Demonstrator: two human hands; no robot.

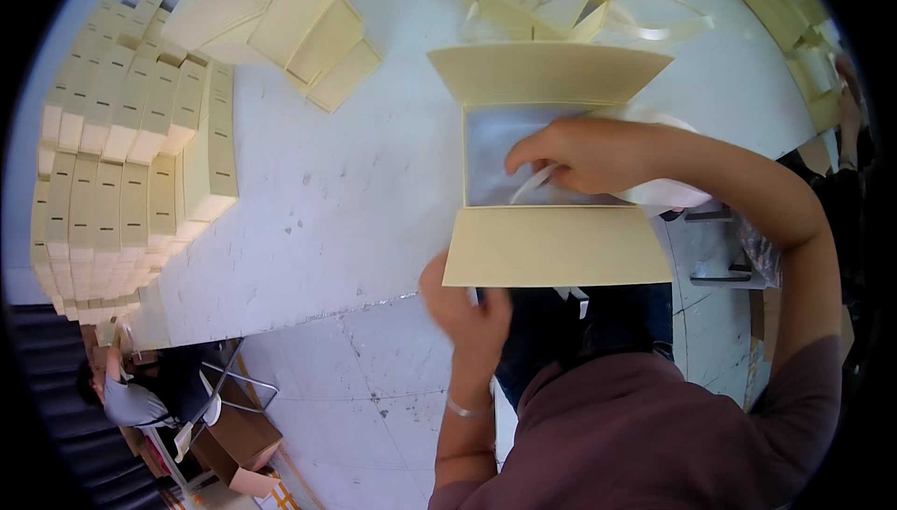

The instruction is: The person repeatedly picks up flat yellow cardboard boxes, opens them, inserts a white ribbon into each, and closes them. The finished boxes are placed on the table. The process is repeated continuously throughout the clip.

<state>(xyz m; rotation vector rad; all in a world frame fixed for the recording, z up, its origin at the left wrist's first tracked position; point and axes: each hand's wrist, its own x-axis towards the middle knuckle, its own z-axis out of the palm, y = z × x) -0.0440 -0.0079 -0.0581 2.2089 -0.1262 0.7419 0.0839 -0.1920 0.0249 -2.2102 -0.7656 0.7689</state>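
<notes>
Your right hand (598, 155) pinches the ribbon (534, 184) inside the box (465, 160); keep it untwisted. I can't tell whether your left hand (461, 312), at the box's seven o'clock, grips.

"What is the person wearing on top?"
"A plain, short-sleeved shirt (635, 435) in dusky mauve, close to plum-brown. The cloth looks soft and matte, with loose creases across the body."

"How far do the sleeves reach?"
"The right sleeve (804, 393) ends above the elbow in a straight hem, so the forearm is bare. The left sleeve (461, 494) shows only as a strip of the same mauve at the lower edge."

"Any jewellery?"
"A slim, silvery bracelet (462, 409), curved around the left wrist. The left hand (464, 312) and right hand (589, 157) are both bare."

"And below the shirt?"
"Dark trousers (534, 337), navy to nearly black."
</notes>
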